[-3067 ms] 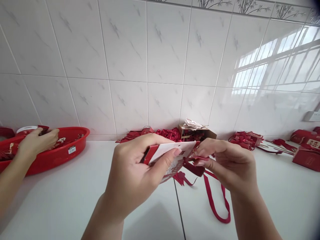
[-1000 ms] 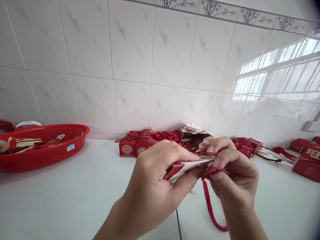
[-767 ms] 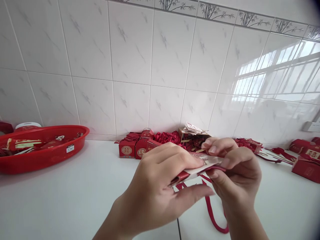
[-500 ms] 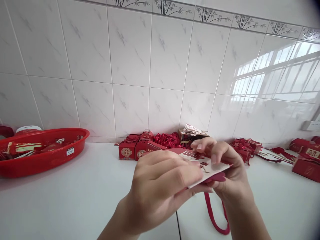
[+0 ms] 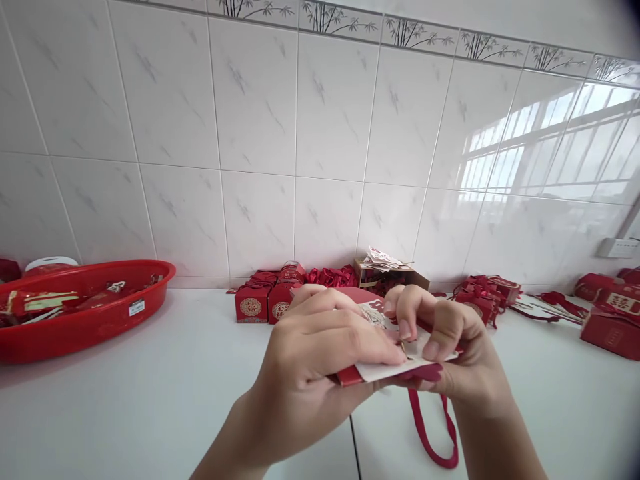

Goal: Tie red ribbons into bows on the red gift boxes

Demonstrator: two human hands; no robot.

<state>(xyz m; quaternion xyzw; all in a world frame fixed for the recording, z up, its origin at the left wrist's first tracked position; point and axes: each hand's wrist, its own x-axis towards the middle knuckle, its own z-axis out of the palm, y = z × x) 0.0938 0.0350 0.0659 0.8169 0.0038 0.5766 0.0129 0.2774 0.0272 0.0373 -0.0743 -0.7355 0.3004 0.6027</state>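
Note:
Both of my hands hold a flat, unfolded red-and-white gift box (image 5: 387,367) over the white counter. My left hand (image 5: 320,360) grips its left part, thumb and fingers closed on the card. On the right edge my right hand (image 5: 445,347) pinches the card, fingertips pressed on its white inner face. A red ribbon (image 5: 433,433) hangs from the box and loops down onto the counter below my right wrist.
A red oval tray (image 5: 85,320) with packets sits at the far left. Small assembled red boxes (image 5: 260,303), a heap of red ribbons (image 5: 333,275) and a brown carton (image 5: 387,270) line the tiled wall. More red boxes (image 5: 607,313) lie at the far right.
Another person's hand has left the red tray. I have turned the flat box so its white inner face is up, and my right fingers moved onto it.

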